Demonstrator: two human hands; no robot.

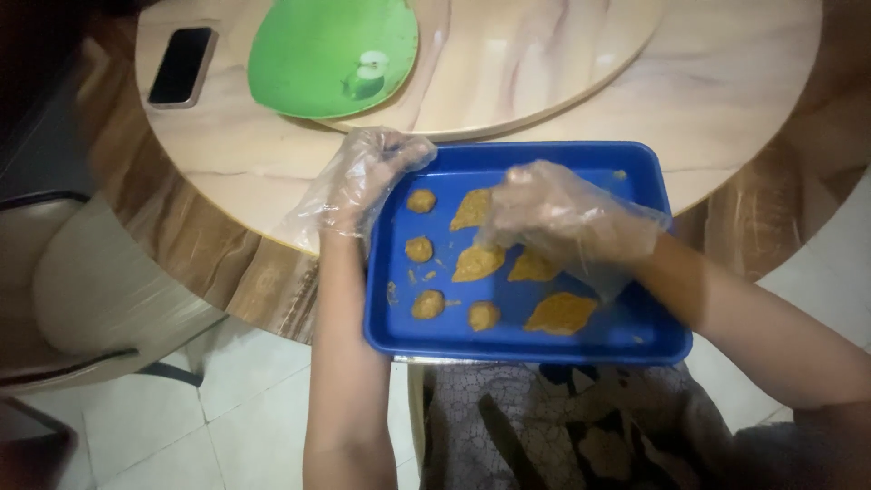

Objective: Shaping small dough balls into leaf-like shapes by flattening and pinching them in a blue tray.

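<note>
A blue rectangular tray [653, 336] rests half on the round table and half over my lap. On it lie several small round balls of yellow-brown dough [427, 304] and several flattened leaf-shaped pieces [560, 312]. My left hand [367, 177], in a clear plastic glove, grips the tray's far left corner. My right hand [567, 213], also gloved, hovers fingers-down over the flattened pieces near the tray's middle, touching one of them; whether it holds dough I cannot tell.
A round marble-patterned table [726, 100] with a wood edge carries a raised turntable. A green plate [313, 54] and a dark phone [181, 65] lie at the far left. A beige chair [82, 290] stands to my left on a tiled floor.
</note>
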